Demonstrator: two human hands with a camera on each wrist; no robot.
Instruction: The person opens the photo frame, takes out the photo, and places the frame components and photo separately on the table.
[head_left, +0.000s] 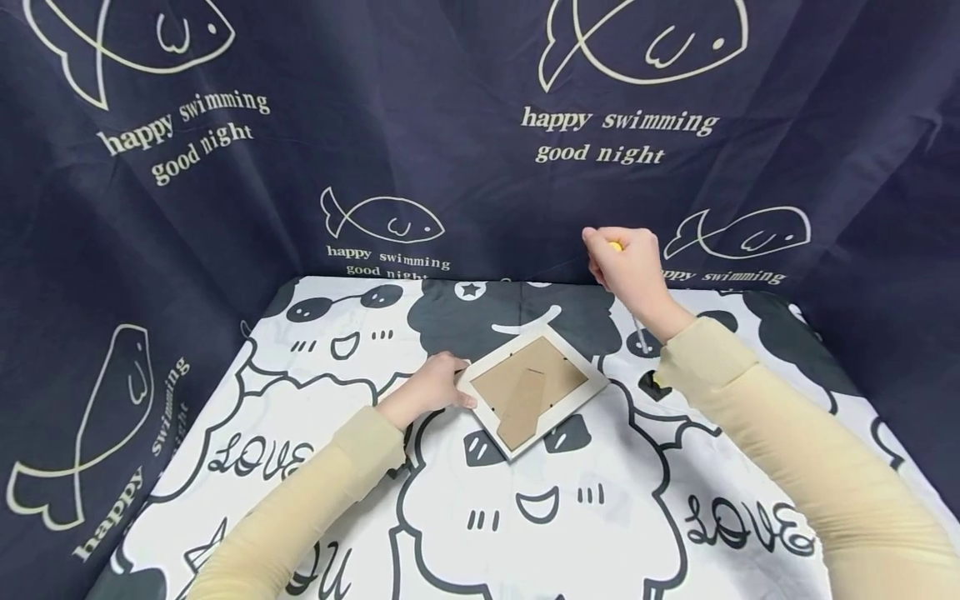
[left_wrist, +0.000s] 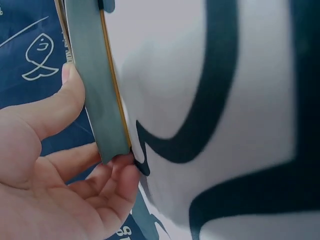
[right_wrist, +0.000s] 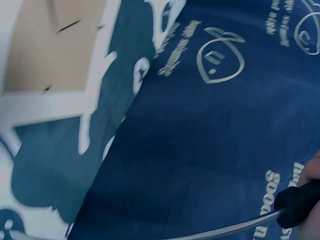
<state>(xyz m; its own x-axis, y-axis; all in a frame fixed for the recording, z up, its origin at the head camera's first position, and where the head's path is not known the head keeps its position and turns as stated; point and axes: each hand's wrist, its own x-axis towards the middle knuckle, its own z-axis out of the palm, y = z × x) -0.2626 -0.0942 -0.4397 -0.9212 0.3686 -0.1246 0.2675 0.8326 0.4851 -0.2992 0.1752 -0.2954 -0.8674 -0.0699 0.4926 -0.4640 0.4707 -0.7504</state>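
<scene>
A picture frame (head_left: 480,385) with a white border lies back-side up on the cloth, its brown backing board (head_left: 558,369) and folded stand (head_left: 520,417) showing. My left hand (head_left: 433,385) grips its left corner; in the left wrist view the thumb (left_wrist: 74,95) lies on the back and curled fingers (left_wrist: 122,182) reach under the edge. Raised beyond the frame to the right, my right hand (head_left: 628,265) is wrapped around a screwdriver (right_wrist: 295,206) with a black handle. Its yellow end shows at the fist in the head view, and its metal shaft (head_left: 641,333) points down, partly behind the wrist.
A cloth (head_left: 540,554) printed with black-and-white sheep covers the table. Near the right sleeve lies a small black and yellow thing (head_left: 657,383), partly hidden by it. Dark blue curtains (head_left: 480,100) with fish prints stand behind and at both sides.
</scene>
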